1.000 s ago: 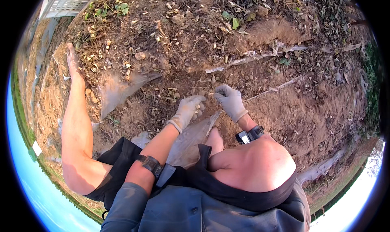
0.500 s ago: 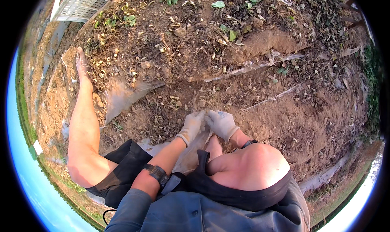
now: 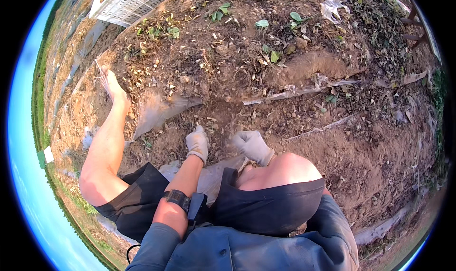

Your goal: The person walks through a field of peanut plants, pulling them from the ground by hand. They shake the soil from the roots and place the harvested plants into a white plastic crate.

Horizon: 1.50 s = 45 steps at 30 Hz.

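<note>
Both hands wear pale work gloves. My left hand (image 3: 197,144) is closed just above the soil, with a small pale tip at its top that may be a fingertip or a held bit. To its right, apart from it, my right hand (image 3: 253,146) is curled closed, knuckles up. Thin, blurred strands show beside its fingers; what it grips is hidden. Under and between the hands lie brown soil and dry plant litter. A thin, cloudy plastic sheet (image 3: 213,172) lies on the ground just below them, between my legs.
A white slatted crate (image 3: 135,4) stands at the far left. My bare left leg (image 3: 102,147) stretches forward; my right knee (image 3: 292,169) is bent beside my right hand. Torn plastic film (image 3: 161,112) sticks out of the soil, and green leaves (image 3: 274,56) lie farther off.
My hands, close together before, have parted: the left has moved left, while the right stays near its place. The whole view has shifted slightly.
</note>
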Available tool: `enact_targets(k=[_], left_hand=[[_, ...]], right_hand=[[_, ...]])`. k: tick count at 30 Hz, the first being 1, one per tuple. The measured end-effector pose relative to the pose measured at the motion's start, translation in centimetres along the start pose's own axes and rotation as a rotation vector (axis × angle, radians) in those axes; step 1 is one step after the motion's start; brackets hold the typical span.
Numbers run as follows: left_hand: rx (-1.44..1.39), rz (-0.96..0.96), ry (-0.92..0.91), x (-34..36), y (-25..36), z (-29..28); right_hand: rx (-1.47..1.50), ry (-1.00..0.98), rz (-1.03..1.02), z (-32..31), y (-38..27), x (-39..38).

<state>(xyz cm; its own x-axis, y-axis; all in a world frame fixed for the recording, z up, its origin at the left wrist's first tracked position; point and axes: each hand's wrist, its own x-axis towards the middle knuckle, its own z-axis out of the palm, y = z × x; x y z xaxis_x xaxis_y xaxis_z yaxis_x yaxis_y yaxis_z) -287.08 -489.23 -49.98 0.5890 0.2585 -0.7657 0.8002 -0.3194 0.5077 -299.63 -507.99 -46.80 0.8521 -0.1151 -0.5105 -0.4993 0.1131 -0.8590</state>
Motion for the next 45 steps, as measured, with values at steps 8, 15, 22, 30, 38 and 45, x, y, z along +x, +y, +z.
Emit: enact_targets(k=[8, 15, 22, 30, 38, 45], left_hand=[[0.273, 0.11, 0.034, 0.4, 0.9, -4.3], [0.348, 0.058, -0.171, -0.7, -0.5, -3.7], [0.381, 0.016, -0.359, -1.3, 0.0, -3.3], [0.163, -0.006, -0.697, -2.8, 1.7, 0.0], [-0.114, -0.182, -0.908, -6.1, 3.2, 3.9], [-0.221, -0.175, -0.86, -7.6, 3.5, 4.2]], right_hand=[[-0.779, 0.097, -0.304, -4.8, 4.4, -0.4], [-0.573, 0.633, -0.679, -8.3, -4.8, 5.5], [-1.05, 0.704, -0.456, -14.4, -6.9, 11.9], [-0.456, 0.662, -0.281, -10.3, -7.0, 4.3], [0.452, 0.14, 0.024, -1.4, -0.3, 1.8], [0.636, 0.187, 0.17, -0.1, -2.7, 2.3]])
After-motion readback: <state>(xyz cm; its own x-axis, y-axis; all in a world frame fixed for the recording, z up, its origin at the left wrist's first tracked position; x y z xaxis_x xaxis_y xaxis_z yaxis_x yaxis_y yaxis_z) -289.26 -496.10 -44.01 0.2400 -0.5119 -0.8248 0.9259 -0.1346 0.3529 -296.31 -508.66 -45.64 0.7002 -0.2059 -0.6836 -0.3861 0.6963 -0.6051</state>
